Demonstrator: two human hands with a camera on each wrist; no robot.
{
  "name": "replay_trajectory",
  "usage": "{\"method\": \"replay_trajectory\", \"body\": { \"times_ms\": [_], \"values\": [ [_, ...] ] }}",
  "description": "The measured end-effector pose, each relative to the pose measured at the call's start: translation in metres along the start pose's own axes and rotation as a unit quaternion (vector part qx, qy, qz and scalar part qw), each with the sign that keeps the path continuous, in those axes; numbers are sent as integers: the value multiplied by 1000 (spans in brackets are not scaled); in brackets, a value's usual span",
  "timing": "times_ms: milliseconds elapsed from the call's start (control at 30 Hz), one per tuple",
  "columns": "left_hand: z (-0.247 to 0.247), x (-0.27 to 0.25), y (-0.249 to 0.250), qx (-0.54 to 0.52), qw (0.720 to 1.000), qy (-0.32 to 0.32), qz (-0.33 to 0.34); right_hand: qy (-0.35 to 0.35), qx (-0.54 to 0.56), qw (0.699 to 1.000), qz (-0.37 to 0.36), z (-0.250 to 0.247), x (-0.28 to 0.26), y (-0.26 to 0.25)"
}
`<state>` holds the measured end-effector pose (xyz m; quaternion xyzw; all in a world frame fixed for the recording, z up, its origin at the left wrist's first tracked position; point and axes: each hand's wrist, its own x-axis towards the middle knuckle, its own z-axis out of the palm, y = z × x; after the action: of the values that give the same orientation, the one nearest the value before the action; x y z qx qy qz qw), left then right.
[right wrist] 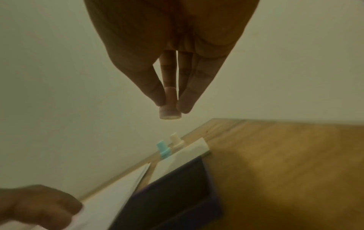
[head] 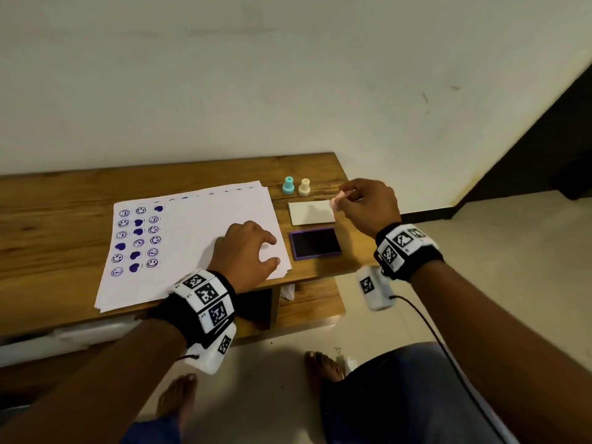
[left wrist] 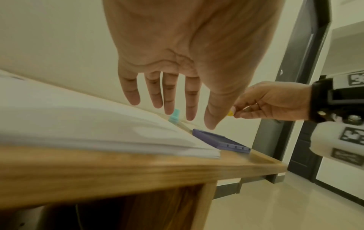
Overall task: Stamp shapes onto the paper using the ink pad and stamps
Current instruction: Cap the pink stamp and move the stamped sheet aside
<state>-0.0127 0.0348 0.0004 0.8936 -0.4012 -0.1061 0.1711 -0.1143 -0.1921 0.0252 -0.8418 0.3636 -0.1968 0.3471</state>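
Observation:
A stack of white paper (head: 205, 225) lies on the wooden table (head: 57, 219), with purple smileys and hearts stamped in three columns on its left side. My left hand (head: 256, 248) rests on the paper's right part, fingers spread and relaxed. My right hand (head: 344, 197) pinches a small pink stamp (right wrist: 169, 107) between thumb and fingers, face down, in the air above the white lid (head: 310, 213). The open purple ink pad (head: 315, 243) sits just in front of the lid. A teal stamp (head: 288, 185) and a cream stamp (head: 304, 186) stand upright behind the lid.
The table's back edge meets a pale wall. Its right edge (head: 349, 187) is close to my right hand, with tiled floor beyond. A lower shelf (head: 310, 299) sits under the tabletop. My knee and feet are in front of the table.

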Motion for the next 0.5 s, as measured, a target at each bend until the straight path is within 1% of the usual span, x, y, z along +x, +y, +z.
{"method": "replay_trajectory", "body": {
  "times_ms": [100, 200, 333, 500],
  "values": [
    [-4, 10, 3, 36, 998, -48, -11, -26, -89, 995, -41, -5, 36, -11],
    [0, 12, 0, 56, 993, -99, -8, -49, -141, 988, -31, 2, 71, -16],
    [4, 12, -4, 56, 993, -101, 2, -55, -155, 986, -7, 24, 96, -10],
    [5, 14, -1, 56, 993, -104, 3, -72, -182, 981, -8, 42, 103, -3]
  ]
}}
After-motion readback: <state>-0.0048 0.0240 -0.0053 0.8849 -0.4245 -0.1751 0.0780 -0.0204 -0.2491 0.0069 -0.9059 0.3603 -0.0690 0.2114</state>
